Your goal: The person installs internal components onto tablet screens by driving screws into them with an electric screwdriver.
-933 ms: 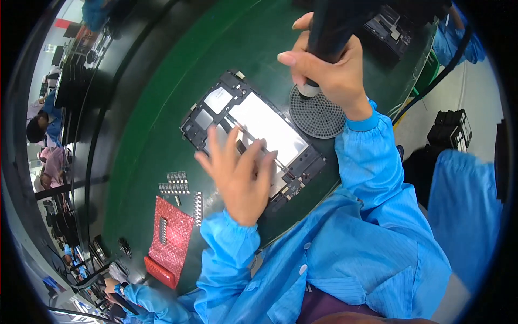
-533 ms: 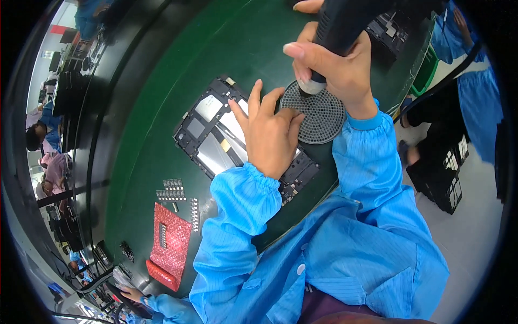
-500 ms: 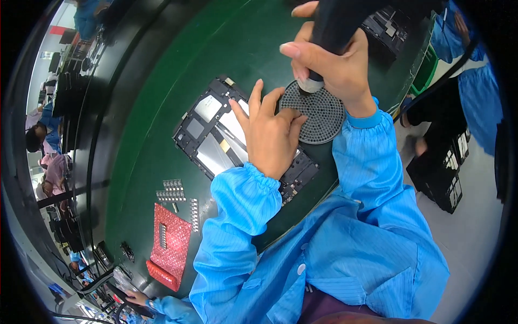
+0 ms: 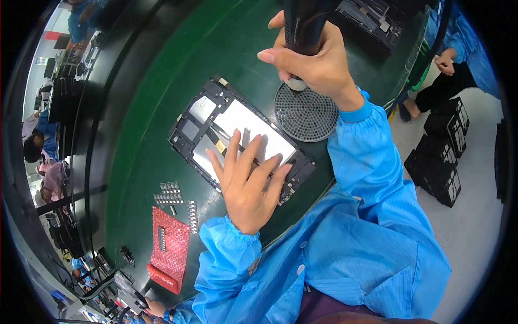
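Note:
My right hand [image 4: 324,67] is wrapped round a black electric screwdriver [image 4: 305,32] held upright. Its pale lower collar [image 4: 296,83] is over the far edge of a round grey tray [image 4: 307,119] pitted with many small holes; I cannot make out the bit. Left of that tray lies a flat black tablet-like frame [image 4: 202,129] with silver panels, set slantwise on the green table. My left hand [image 4: 248,194] is spread over the frame's near part, fingers apart, with nothing visibly held. Its fingertips hide some of the silver panel [image 4: 253,124].
Left on the table lie strips of small parts [image 4: 170,193] and a red bubble-wrap bag [image 4: 175,232]. Another black frame [image 4: 372,24] lies at the far right. Black frames [image 4: 440,162] stand stacked on the floor. A co-worker's hand [image 4: 445,62] shows at right.
My left hand has drawn back from the round tray onto the frame, and its fingers have spread. My right hand has shifted slightly left and away with the screwdriver.

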